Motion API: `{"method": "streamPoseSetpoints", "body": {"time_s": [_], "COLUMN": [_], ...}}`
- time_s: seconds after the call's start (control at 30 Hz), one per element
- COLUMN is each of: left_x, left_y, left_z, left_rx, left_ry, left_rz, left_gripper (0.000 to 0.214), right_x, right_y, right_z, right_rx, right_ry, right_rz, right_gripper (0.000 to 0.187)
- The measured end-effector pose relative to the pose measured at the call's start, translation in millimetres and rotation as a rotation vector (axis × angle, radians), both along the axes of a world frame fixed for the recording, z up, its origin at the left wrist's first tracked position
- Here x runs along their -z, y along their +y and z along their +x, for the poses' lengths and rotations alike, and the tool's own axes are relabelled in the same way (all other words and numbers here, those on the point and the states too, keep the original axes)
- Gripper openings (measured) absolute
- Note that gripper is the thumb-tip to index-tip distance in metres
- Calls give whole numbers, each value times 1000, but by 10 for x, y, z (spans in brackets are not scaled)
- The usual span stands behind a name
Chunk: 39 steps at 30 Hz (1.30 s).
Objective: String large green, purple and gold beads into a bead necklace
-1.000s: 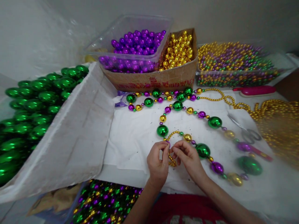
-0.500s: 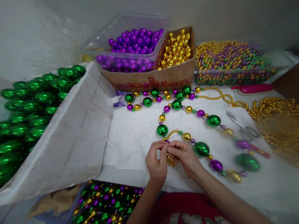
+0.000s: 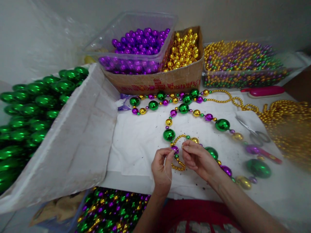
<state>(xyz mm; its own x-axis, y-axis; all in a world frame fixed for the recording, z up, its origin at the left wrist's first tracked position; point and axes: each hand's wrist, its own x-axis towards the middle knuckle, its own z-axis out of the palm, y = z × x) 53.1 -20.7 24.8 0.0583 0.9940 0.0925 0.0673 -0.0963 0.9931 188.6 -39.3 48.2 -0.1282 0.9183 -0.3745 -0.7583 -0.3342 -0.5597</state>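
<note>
A string of green, gold and purple beads point(image 3: 223, 125) loops over the white cloth in front of me. My left hand point(image 3: 162, 166) pinches a thin pale thread point(image 3: 166, 170) beside a purple bead point(image 3: 175, 149); a length of thread hangs across the palm. Just to the right, my right hand point(image 3: 198, 157) has thumb and forefinger pinched together on the thread, which runs in a short span between both hands. A short chain of small gold beads point(image 3: 179, 168) lies under the fingers. Part of the bead string is hidden behind my right hand.
A foam box of green beads point(image 3: 107, 129) stands at left. Behind are a clear tub of purple beads point(image 3: 167, 42), a carton of gold beads point(image 3: 145, 82) and a tray of small mixed beads point(image 3: 243, 64). Scissors point(image 3: 252, 131) and gold bead chains point(image 3: 286, 113) lie at right.
My right hand has moved right and slightly up, apart from the left hand. The purple bead and the thread between the hands now show. My left hand has barely moved.
</note>
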Motion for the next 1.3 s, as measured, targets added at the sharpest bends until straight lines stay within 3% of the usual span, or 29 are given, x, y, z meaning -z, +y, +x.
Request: {"method": "streamPoseSetpoints", "body": {"time_s": [0.13, 0.3, 0.4, 0.47, 0.57, 0.67, 0.8, 1.0, 1.3], "left_x": [12, 72, 99, 86, -1, -132, -200, -49, 137], "left_y": [-9, -34, -55, -63, -64, -66, -71, -29, -47], "left_z": [-62, -280, -407, -457, -482, -461, -382, -270, -235], "left_rx": [59, 180, 227, 239, 280, 340, 364, 186, 145], "left_ry": [42, 282, 357, 245, -132, -469, -711, -855, -851], "left_rz": [-59, -86, -115, -211, -385, -476, -557, -727, -785], "left_gripper": [5, 15, 19, 22, 22, 23, 26, 33, 35], "right_x": [18, 24, 50, 71, 94, 97, 67, 3, 160], "right_y": [-22, -67, -86, -90, -85, -78, -91, -133, -187], "right_z": [96, 201, 221, 201, 148, 109, 92, 66, 67], "right_rx": [82, 91, 79, 97, 113, 39, 19, 60, 106], "right_ry": [-138, 142, 151, 21, -130, -59, 68, -16, -91], "right_rz": [60, 77, 77, 80, 92, 93, 80, 41, -30], "right_gripper": [9, 7, 12, 16, 17, 17, 15, 20, 24]}}
